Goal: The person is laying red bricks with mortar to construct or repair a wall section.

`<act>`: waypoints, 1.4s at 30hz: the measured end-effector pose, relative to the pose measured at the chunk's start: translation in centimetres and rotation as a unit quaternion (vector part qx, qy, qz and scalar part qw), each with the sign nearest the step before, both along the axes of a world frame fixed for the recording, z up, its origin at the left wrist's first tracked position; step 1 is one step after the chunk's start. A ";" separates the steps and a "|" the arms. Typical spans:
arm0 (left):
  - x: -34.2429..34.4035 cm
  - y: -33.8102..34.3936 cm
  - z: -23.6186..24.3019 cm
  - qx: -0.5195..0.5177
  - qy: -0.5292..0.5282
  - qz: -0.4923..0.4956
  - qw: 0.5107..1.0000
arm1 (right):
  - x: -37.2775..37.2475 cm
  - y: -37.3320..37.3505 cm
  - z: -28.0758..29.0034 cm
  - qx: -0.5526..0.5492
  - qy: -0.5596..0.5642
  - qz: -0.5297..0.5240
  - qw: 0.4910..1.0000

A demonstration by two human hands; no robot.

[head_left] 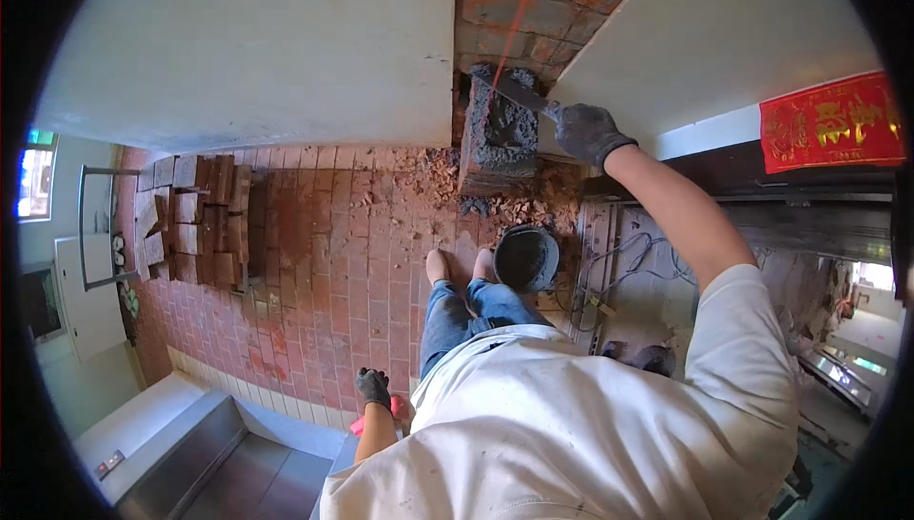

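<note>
My right hand (590, 132), in a dark glove, grips the handle of a trowel (519, 93). Its long blade reaches left across the far end of a short brick pier (476, 180). Wet grey mortar (506, 139) covers the pier's top, heaped along the edges with a hollow in the middle. Low at my left side hangs my left hand (373, 386), also gloved, its fingers curled in with nothing visible in them. A dark bucket (526, 259) with grey mortar inside stands by my feet, on the near side of the pier.
Stacked bricks (195, 220) stand on the tiled floor (314, 263) to the left. Brick rubble (519, 210) lies around the pier. A red laser line crosses the brick wall (519, 15) behind it. Pale panels flank that wall. A cable (619, 272) trails at right; a metal sink (238, 472) is lower left.
</note>
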State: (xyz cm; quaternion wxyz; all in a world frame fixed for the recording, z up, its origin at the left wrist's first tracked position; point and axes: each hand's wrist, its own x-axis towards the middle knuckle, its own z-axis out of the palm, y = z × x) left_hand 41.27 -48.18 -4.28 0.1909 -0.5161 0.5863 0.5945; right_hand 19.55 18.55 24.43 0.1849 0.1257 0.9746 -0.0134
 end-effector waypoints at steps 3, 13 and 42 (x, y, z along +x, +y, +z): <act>-0.7 0.2 0.5 -0.035 0.011 -0.029 0.999 | 1.0 -0.1 -0.5 -0.011 0.012 -0.009 1.000; -2.4 1.5 1.8 -0.033 -0.007 -0.033 0.999 | 6.2 -0.7 -1.5 -0.054 0.041 0.002 0.998; -7.3 -10.6 2.8 -0.020 -0.086 -0.036 0.995 | 20.9 -6.2 -10.0 -0.585 0.366 -0.428 0.584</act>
